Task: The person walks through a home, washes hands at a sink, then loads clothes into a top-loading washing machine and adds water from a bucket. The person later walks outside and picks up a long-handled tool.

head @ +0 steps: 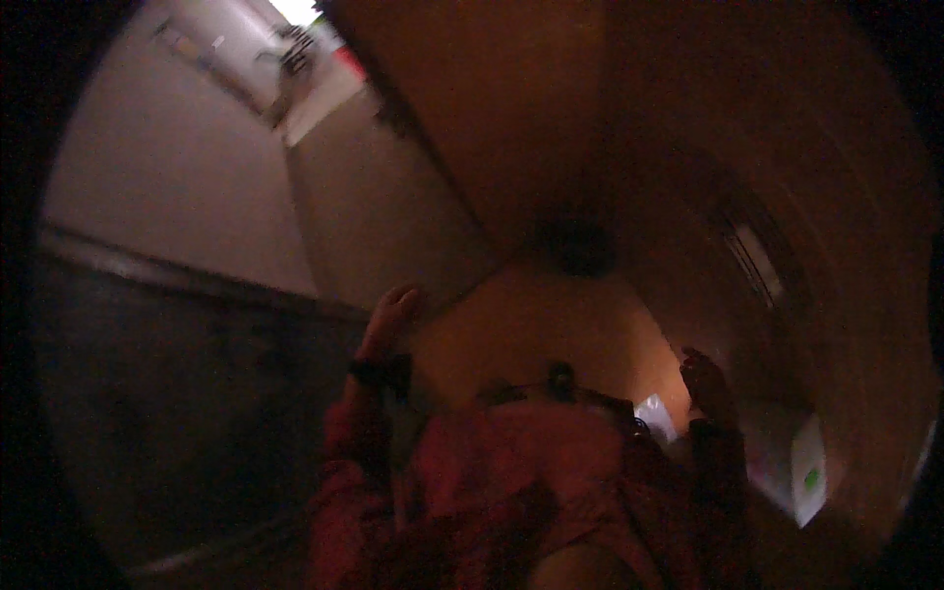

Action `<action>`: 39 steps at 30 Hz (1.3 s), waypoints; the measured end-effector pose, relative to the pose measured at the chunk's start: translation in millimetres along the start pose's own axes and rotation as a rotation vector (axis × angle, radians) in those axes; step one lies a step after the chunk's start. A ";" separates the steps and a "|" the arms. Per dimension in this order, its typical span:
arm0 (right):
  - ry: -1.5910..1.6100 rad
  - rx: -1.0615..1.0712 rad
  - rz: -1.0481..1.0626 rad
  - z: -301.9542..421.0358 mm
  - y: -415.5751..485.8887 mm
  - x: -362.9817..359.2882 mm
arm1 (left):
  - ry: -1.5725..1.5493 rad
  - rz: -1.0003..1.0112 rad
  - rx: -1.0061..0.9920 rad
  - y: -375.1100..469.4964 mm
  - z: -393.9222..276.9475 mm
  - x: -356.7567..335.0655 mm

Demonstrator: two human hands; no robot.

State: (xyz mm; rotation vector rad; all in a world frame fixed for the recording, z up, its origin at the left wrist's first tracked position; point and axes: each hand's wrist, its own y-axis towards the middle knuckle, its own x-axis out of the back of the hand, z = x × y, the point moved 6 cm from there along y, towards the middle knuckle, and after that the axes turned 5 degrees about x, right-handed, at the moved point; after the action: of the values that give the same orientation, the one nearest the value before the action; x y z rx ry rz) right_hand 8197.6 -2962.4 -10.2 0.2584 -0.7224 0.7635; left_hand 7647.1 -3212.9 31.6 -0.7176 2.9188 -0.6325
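The picture is dim and blurred. My left hand [402, 304] hangs beside my body with its fingers curled, in front of a pale wall or panel [369, 192]; a dark band circles its wrist. Whether it holds anything does not show. On the other side, my right hand [702, 377] is dark, with its fingers slightly bent and apart, and nothing shows in it. Between the hands are my reddish top [516, 457] and a brown floor [531, 324]. A white item [656, 419] shows near my right wrist.
A dark, unclear object [579, 243] stands ahead on the floor. A white, box-like thing with a green mark [810, 472] lies at the lower right. A broad dark surface [199, 398] fills the lower left. Brown panels [487, 96] rise ahead, and a bright opening [296, 11] is at the upper left.
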 end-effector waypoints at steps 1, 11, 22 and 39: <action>0.015 0.109 0.004 3.7 33.6 -7.7 | -0.047 -0.062 0.045 -9.3 0.5 11.0; -0.012 0.497 0.422 113.1 264.5 -137.1 | -0.013 -0.438 0.043 -44.7 20.5 142.0; -0.114 0.687 0.967 355.2 434.5 -327.9 | -0.044 -0.500 0.122 32.7 1.3 344.0; 0.020 1.132 0.801 593.1 812.6 -550.3 | -0.207 -0.542 0.140 252.2 -126.8 634.6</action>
State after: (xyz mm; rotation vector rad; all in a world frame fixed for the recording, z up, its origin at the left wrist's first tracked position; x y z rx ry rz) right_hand 7051.2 -2958.5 19.6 1.0108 -0.2766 1.9078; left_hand 6954.5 -3252.6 63.4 -1.4713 2.4591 -0.7359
